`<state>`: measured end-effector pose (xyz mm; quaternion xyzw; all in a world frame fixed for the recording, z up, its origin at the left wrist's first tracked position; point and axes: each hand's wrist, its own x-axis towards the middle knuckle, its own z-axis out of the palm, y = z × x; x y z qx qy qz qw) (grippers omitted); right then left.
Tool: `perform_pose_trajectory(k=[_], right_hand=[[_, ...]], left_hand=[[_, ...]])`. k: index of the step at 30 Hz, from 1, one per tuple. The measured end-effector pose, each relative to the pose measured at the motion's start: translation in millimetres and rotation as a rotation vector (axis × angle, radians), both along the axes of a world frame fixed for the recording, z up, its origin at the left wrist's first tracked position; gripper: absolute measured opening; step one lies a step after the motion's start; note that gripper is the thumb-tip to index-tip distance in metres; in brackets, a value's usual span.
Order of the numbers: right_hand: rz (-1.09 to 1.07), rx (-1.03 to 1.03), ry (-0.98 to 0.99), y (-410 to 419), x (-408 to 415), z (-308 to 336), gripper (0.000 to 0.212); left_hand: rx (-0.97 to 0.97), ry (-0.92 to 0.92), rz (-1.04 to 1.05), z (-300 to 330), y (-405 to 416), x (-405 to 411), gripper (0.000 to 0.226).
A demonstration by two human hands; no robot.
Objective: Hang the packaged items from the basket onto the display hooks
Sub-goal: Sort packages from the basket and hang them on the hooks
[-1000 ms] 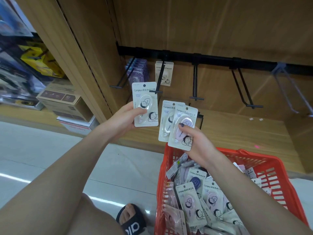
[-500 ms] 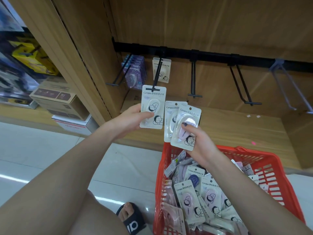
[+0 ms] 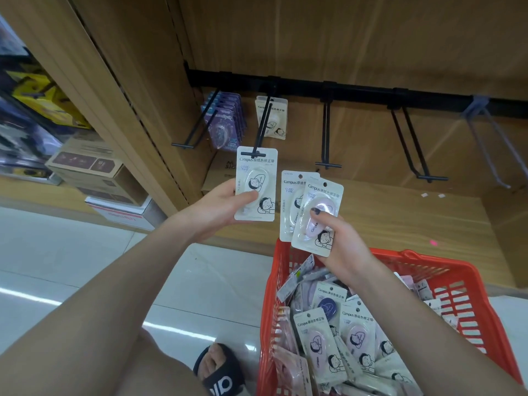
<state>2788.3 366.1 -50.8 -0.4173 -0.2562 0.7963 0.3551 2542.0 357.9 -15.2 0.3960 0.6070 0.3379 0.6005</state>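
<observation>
The head view is showing the left hand [image 3: 220, 207] gripping one white carded package [image 3: 255, 184], thumb lying across its clear blister and fingers curled behind, while the card's top edge is sitting right at the crossbar tip of a black display hook [image 3: 261, 130]; whether the hook is already passing through the hang hole is not clear. The right hand [image 3: 340, 247] is pinching two packages [image 3: 313, 210], fanned and overlapping, with the thumb pressing on the front one's pinkish oval blister and the fingers wrapping behind. These two are sitting just right of the left hand's package, apart from it. Directly under the right hand, a red plastic basket [image 3: 445, 284] with slotted lattice walls is holding a loose heap of similar packages [image 3: 334, 338], too many and too overlapped to count. Above both hands, a black rail [image 3: 357, 91] is carrying five hooks in view: four black double-wire ones and one pale greyish hook [image 3: 485, 132] far to the right. The leftmost hook [image 3: 200, 121], above the left hand, is bearing a stack of purple packages [image 3: 225, 121], and one white card [image 3: 274, 118] is hanging at the back of the hook that the left hand is reaching. The cards are flat rectangles with rounded corners and glossy cartoon print; the shelving is matte wood-grain board.
</observation>
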Motion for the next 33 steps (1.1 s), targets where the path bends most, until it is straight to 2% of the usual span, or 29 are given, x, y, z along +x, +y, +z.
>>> perform_pose_trajectory(k=[2, 6, 8, 11, 14, 16, 18, 19, 20, 22, 23, 24, 26, 29, 33], right_hand=[[-0.001, -0.006, -0.005, 2.5, -1.9, -2.6, 0.060], [-0.004, 0.003, -0.026, 9.9, -5.2, -10.1, 0.050], [-0.004, 0.010, -0.054, 16.1, -6.6, -15.6, 0.055], [0.000, 0.037, -0.111, 24.9, -10.1, -18.9, 0.063], [-0.005, 0.034, -0.130, 32.8, -12.6, -19.6, 0.046], [-0.010, 0.031, -0.147, 37.4, -12.2, -16.9, 0.035], [-0.012, 0.049, -0.162, 42.0, -11.0, -14.4, 0.039], [-0.018, 0.057, -0.162, 43.7, -10.7, -12.9, 0.044], [-0.018, 0.064, -0.162, 45.1, -10.6, -10.8, 0.048], [-0.014, 0.078, -0.186, 46.7, -8.7, -7.0, 0.055], [-0.010, 0.089, -0.196, 46.8, -7.1, -5.0, 0.052], [-0.011, 0.100, -0.196, 46.3, -5.6, -3.2, 0.045], [-0.017, 0.105, -0.184, 43.0, -3.5, 1.6, 0.032], [-0.022, 0.111, -0.155, 37.8, -1.4, 5.6, 0.030], [-0.033, 0.112, -0.164, 29.1, -4.2, 5.5, 0.031]], left_hand=[[-0.002, 0.063, 0.004, -7.5, 11.0, -0.1, 0.029], [-0.026, 0.180, 0.038, -18.2, 41.2, 3.0, 0.043], [-0.026, 0.206, 0.101, -21.2, 60.7, 7.9, 0.046], [-0.064, 0.197, 0.195, -21.7, 89.5, 21.1, 0.054], [-0.042, 0.080, 0.304, -31.7, 112.0, 27.2, 0.059], [0.008, -0.011, 0.324, -40.2, 124.7, 29.1, 0.083], [0.001, -0.044, 0.334, -64.9, 145.2, 25.7, 0.106], [-0.012, -0.083, 0.359, -68.8, 150.5, 26.8, 0.102], [-0.040, -0.132, 0.375, -87.6, 159.6, 20.2, 0.087], [-0.040, -0.117, 0.455, -185.2, 202.9, -22.1, 0.048], [-0.115, -0.118, 0.469, -216.4, 215.9, -38.7, 0.046], [-0.149, -0.131, 0.471, -234.1, 226.2, -50.0, 0.059], [-0.167, -0.153, 0.417, -213.2, 217.7, -43.3, 0.081], [-0.129, -0.192, 0.380, -59.9, 137.1, 22.2, 0.102], [-0.199, -0.186, 0.180, -9.0, 85.3, 44.2, 0.070]])
